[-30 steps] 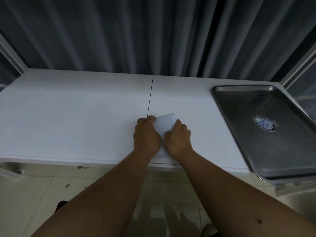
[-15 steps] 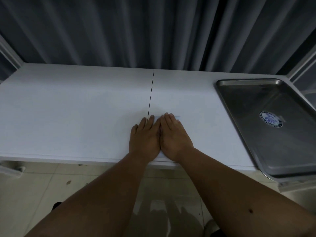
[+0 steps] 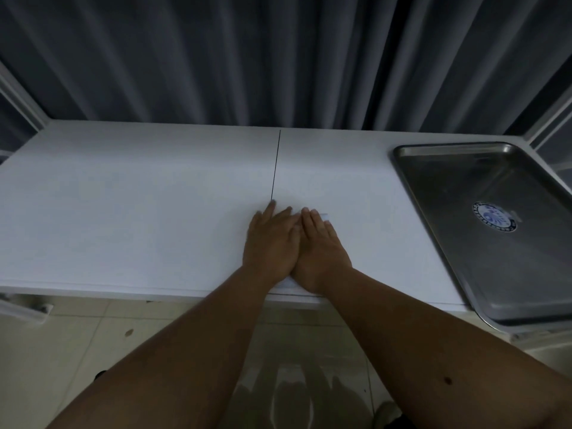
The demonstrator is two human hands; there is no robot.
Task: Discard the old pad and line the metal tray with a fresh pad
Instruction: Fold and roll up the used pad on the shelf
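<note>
Left hand [image 3: 272, 243] and right hand [image 3: 322, 252] lie flat, fingers straight, side by side, pressing the folded white pad [image 3: 323, 215] onto the white table [image 3: 139, 212], hiding most of it. The rectangular stainless-steel tray [image 3: 439, 193], bearing a round blue sticker [image 3: 494, 218], sits well apart at the table's right end, before grey pleated curtains [image 3: 247, 57].

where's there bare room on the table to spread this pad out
The widest bare patch is the table left of the centre seam, back to the curtain. A narrower bare strip lies between the right hand and the metal tray. The near middle is crowded: both hands, left hand included, press flat on the white pad.
</note>
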